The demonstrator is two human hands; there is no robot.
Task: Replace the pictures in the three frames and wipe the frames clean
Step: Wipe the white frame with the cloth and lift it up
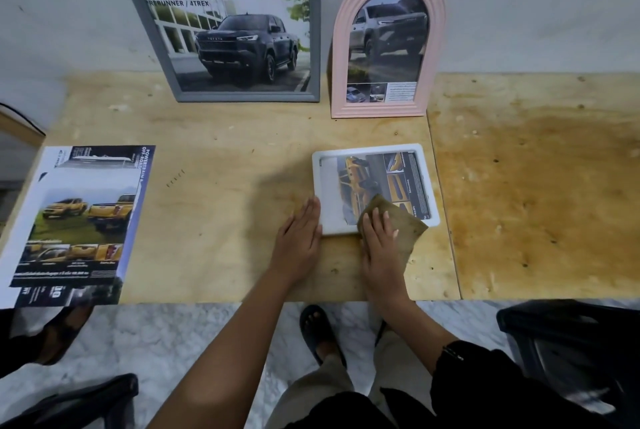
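Note:
A small white frame with a yellow-truck picture lies flat on the plywood table. My left hand rests flat against its left edge, fingers straight. My right hand presses a brown cloth onto the frame's near edge with spread fingers. A grey frame holding a dark-truck picture leans on the wall at the back. Beside it on the right stands a pink arched frame with a grey-truck picture.
Loose brochure pages with yellow trucks lie at the table's left front. The plywood table has a seam to the right of the white frame. A dark bin stands on the floor at right; sandalled feet show below the table edge.

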